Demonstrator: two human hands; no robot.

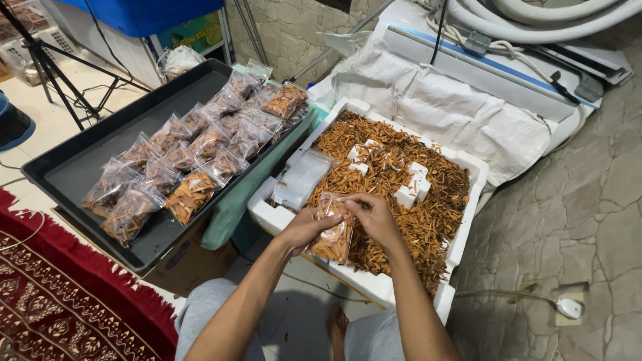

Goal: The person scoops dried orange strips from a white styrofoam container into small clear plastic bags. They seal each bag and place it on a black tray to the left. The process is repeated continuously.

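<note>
I see both hands gripping one small clear bag (332, 230) filled with orange-brown snack sticks, held over the near edge of the white foam box (468, 167). My left hand (304, 229) cups the bag from the side and below, fingers wrapped around it. My right hand (376, 215) pinches the bag's top edge, thumb and fingers pressed together along the opening. The foam box sits on the floor and is heaped with loose snack sticks (428, 220); a few white foam blocks (413, 188) lie on the heap near the middle, and a stack of empty clear bags (301, 179) rests against the box's left edge. To the left of the box, a black tray (73, 170) carries rows of filled bags (200, 150), lined along its right edge from the near corner to the far one. A red patterned rug (53, 294) lies beside the tray's near-left corner.
</note>
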